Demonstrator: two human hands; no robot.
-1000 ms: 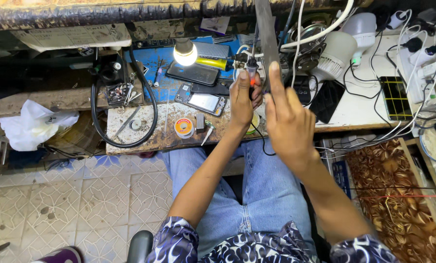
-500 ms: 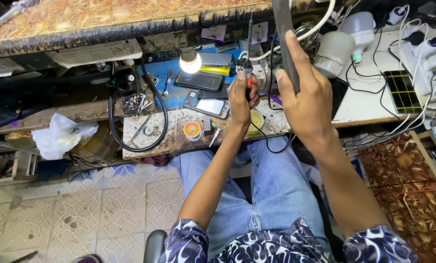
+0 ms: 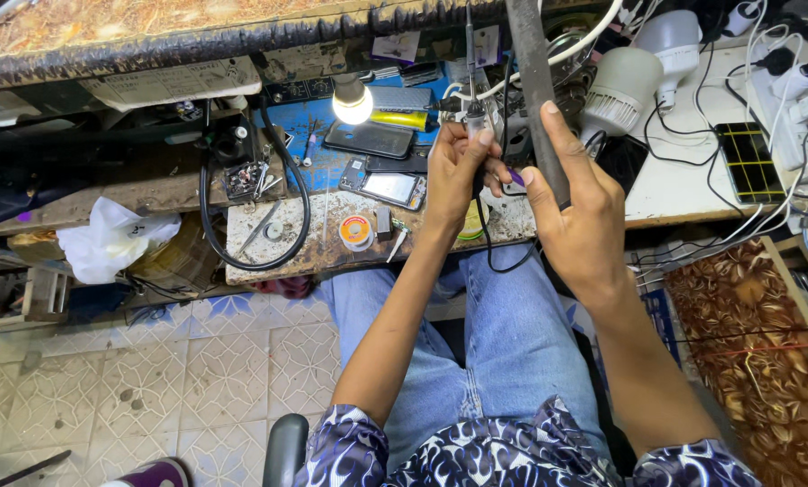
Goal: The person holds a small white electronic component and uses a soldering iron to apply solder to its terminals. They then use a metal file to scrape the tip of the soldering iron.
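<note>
Head view, looking down over a cluttered repair bench. The right hand (image 3: 577,221) is clamped around a long, flat grey metal bar (image 3: 532,81) — probably a file — with the thumb laid along its face and the fingers wrapped behind. The bar's long axis runs nearly upright in the picture, away from the body, and its far end passes out of the top edge. The left hand (image 3: 458,171) lies just beside it, on the bar's left, fingers closed on the handle of a slim pencil-shaped tool (image 3: 470,72), apparently a soldering iron, whose thin shaft also points away from the body; a black cord (image 3: 491,243) hangs from it toward the lap. Tool shaft and bar stand almost parallel, near each other; whether they touch cannot be told. Both hands are raised above the bench edge, the left slightly farther from the body than the right.

On the bench below — a lit bulb (image 3: 352,104), a dark smartphone (image 3: 369,139), a second phone with a pale screen (image 3: 390,187), a spool of solder (image 3: 356,231) and a looped black hose (image 3: 282,225). A large white lamp bulb (image 3: 620,90) lies to the right of the bar.
</note>
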